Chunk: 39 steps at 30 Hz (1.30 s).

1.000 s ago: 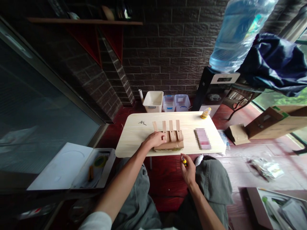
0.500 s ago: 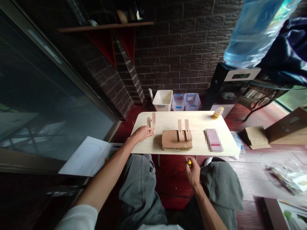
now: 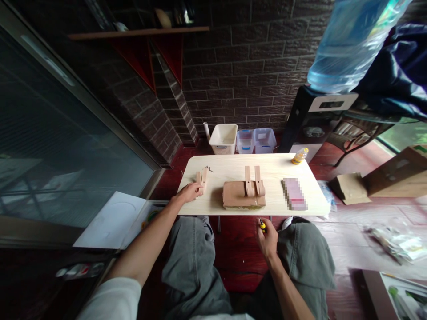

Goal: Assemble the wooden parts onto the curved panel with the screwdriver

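At the left of the pale table [image 3: 213,164], my left hand [image 3: 191,192] has its fingers closed on the near end of two wooden strips [image 3: 204,177]. Several small dark screws [image 3: 209,169] lie just beyond them. My right hand [image 3: 267,235] is wrapped round a yellow and black screwdriver [image 3: 263,226], below the table's front edge. Between the hands sits a brown block [image 3: 233,194], with two more wooden strips [image 3: 247,180] resting on it, their far ends reaching past its back.
A pixelated pink item [image 3: 295,194] and a yellow-capped bottle [image 3: 300,156] are on the table's right. Bins [image 3: 223,138] stand behind it, a water dispenser [image 3: 300,120] at the back right. An open white box [image 3: 103,222] is at the left.
My left hand has drawn the two wooden strips nearer and slightly left, and the screws now show beyond them. My right hand stays put with the screwdriver.
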Each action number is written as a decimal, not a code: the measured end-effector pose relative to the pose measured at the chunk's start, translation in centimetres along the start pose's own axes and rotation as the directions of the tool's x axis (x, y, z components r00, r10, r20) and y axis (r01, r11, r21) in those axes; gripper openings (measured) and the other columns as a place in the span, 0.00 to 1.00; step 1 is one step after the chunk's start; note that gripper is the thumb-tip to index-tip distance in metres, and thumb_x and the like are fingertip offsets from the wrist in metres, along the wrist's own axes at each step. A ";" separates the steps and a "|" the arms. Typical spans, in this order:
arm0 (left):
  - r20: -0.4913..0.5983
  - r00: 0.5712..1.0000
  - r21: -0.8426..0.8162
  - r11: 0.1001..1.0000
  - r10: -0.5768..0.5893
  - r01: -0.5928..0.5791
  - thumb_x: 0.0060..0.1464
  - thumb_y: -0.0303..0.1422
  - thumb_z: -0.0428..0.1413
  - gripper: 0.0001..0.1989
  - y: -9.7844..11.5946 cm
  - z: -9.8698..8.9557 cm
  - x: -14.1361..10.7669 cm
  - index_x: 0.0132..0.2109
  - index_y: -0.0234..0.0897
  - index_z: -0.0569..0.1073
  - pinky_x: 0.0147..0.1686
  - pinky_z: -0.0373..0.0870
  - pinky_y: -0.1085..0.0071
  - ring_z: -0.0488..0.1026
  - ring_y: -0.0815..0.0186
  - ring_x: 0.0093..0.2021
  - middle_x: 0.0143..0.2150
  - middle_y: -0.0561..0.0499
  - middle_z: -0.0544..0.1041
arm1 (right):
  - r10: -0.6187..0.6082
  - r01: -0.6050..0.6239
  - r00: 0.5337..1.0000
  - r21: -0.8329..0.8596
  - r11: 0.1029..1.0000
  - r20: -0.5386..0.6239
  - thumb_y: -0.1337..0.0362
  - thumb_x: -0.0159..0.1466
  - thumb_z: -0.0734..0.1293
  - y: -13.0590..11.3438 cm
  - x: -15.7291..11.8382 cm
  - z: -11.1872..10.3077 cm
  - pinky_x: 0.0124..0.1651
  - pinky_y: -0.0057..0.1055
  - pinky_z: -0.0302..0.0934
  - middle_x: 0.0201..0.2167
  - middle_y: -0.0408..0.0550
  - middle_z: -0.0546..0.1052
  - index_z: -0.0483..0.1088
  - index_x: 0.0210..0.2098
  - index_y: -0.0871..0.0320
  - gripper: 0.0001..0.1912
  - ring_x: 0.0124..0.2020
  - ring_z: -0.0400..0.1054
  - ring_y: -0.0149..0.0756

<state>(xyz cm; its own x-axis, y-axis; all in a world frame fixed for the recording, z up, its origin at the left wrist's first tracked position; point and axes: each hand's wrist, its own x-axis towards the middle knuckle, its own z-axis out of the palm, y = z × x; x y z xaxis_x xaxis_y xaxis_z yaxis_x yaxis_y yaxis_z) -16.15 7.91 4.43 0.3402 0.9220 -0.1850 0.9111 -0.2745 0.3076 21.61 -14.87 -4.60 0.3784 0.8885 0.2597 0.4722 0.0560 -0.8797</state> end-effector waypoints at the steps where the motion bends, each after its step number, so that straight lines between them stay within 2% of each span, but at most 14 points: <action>1: -0.006 1.000 0.001 1.000 0.007 -0.007 0.53 0.37 0.61 0.17 -0.2 0.1 0.0 0.51 0.41 0.81 0.46 0.73 0.69 0.79 0.60 0.43 0.43 0.48 0.83 | 0.000 0.000 1.000 -0.003 1.000 0.003 0.48 0.68 0.62 0.0 0.0 0.0 0.38 0.33 0.64 0.33 0.50 0.79 0.75 0.39 0.57 0.19 0.31 0.70 0.38; 5: -0.013 1.000 -0.031 1.000 0.002 -0.003 0.53 0.39 0.62 0.20 -0.4 0.3 -0.3 0.53 0.41 0.80 0.45 0.73 0.70 0.79 0.60 0.44 0.44 0.48 0.82 | -0.014 0.014 1.000 -0.009 1.000 0.012 0.50 0.68 0.62 0.0 -0.2 0.0 0.37 0.32 0.64 0.33 0.50 0.79 0.74 0.38 0.57 0.18 0.31 0.69 0.38; 10: -0.085 0.994 -0.043 0.997 -0.068 0.064 0.52 0.50 0.62 0.28 0.3 -0.1 -1.8 0.56 0.41 0.77 0.51 0.72 0.68 0.77 0.57 0.51 0.54 0.45 0.78 | -0.028 0.028 1.000 -0.015 0.999 0.013 0.49 0.68 0.62 0.3 -0.5 0.2 0.36 0.32 0.64 0.32 0.49 0.79 0.74 0.38 0.57 0.18 0.30 0.70 0.38; 12: -0.123 0.987 0.000 0.995 -0.104 0.105 0.50 0.52 0.63 0.34 0.7 -0.1 -2.7 0.61 0.43 0.72 0.55 0.71 0.65 0.74 0.53 0.56 0.60 0.44 0.74 | -0.030 0.030 0.999 -0.015 0.999 0.017 0.49 0.68 0.62 0.3 -0.6 0.3 0.37 0.33 0.64 0.32 0.49 0.79 0.74 0.39 0.57 0.18 0.31 0.70 0.38; 15: -0.107 0.984 0.093 0.984 -0.139 0.149 0.49 0.49 0.65 0.42 1.6 0.4 -4.2 0.69 0.51 0.62 0.55 0.70 0.60 0.71 0.49 0.59 0.66 0.44 0.68 | -0.023 0.024 0.999 -0.013 1.000 0.028 0.49 0.68 0.62 0.3 -0.8 0.3 0.39 0.33 0.65 0.33 0.50 0.79 0.74 0.40 0.57 0.19 0.32 0.71 0.39; 17: -0.117 0.978 0.124 0.975 -0.172 0.186 0.52 0.47 0.63 0.40 2.3 1.1 -4.7 0.69 0.55 0.60 0.54 0.70 0.59 0.70 0.48 0.59 0.68 0.45 0.65 | -0.021 0.021 0.999 -0.011 1.000 0.032 0.48 0.68 0.61 0.2 -0.9 0.3 0.38 0.33 0.65 0.33 0.50 0.79 0.74 0.40 0.57 0.19 0.32 0.71 0.39; 19: -0.156 0.958 0.091 0.963 -0.239 0.255 0.55 0.49 0.60 0.36 3.1 1.9 -4.6 0.69 0.54 0.61 0.54 0.69 0.58 0.70 0.47 0.59 0.68 0.44 0.65 | -0.023 0.023 0.999 -0.010 1.000 0.025 0.47 0.68 0.62 0.2 -1.0 0.3 0.37 0.33 0.65 0.32 0.50 0.79 0.75 0.39 0.57 0.20 0.31 0.70 0.39; 22: -0.158 0.915 -0.028 0.928 -0.371 0.372 0.56 0.55 0.56 0.33 4.3 3.1 -3.5 0.65 0.50 0.66 0.54 0.69 0.57 0.71 0.47 0.58 0.63 0.41 0.69 | -0.026 0.026 1.000 -0.008 1.000 0.005 0.46 0.68 0.62 0.2 -1.1 0.3 0.36 0.32 0.65 0.31 0.49 0.79 0.74 0.37 0.57 0.21 0.30 0.70 0.38; 26: -0.185 0.871 -0.043 0.889 -0.455 0.455 0.59 0.53 0.52 0.29 5.0 4.3 -1.9 0.60 0.41 0.71 0.52 0.69 0.57 0.72 0.46 0.57 0.57 0.36 0.73 | -0.010 0.010 1.000 -0.009 1.000 -0.003 0.44 0.68 0.61 0.1 -1.1 0.0 0.35 0.32 0.64 0.31 0.49 0.79 0.74 0.37 0.57 0.23 0.30 0.70 0.38; 31: -0.233 0.832 -0.004 0.856 -0.503 0.517 0.59 0.47 0.52 0.24 4.1 5.0 -1.2 0.54 0.36 0.75 0.51 0.69 0.53 0.74 0.43 0.54 0.49 0.33 0.78 | 0.004 -0.004 1.000 -0.020 1.000 -0.022 0.43 0.68 0.61 0.0 -0.9 -0.9 0.37 0.33 0.64 0.31 0.49 0.78 0.74 0.37 0.57 0.24 0.30 0.69 0.38; 39: -0.153 0.845 0.036 0.851 -0.513 0.523 0.57 0.45 0.55 0.20 0.7 3.5 -0.5 0.49 0.36 0.77 0.52 0.70 0.58 0.75 0.45 0.56 0.50 0.34 0.80 | 0.102 -0.107 0.990 -0.046 0.993 -0.099 0.43 0.70 0.61 -0.2 0.1 -2.6 0.34 0.31 0.61 0.29 0.48 0.77 0.74 0.37 0.58 0.25 0.29 0.67 0.37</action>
<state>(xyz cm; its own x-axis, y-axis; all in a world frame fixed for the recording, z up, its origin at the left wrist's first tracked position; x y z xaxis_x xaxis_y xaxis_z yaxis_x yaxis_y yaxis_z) -14.90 6.31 1.46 -0.2153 0.9614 -0.1712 0.9622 0.2388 0.1311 23.61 -16.01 -3.40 0.5012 0.8403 0.2067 0.4655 -0.0604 -0.8830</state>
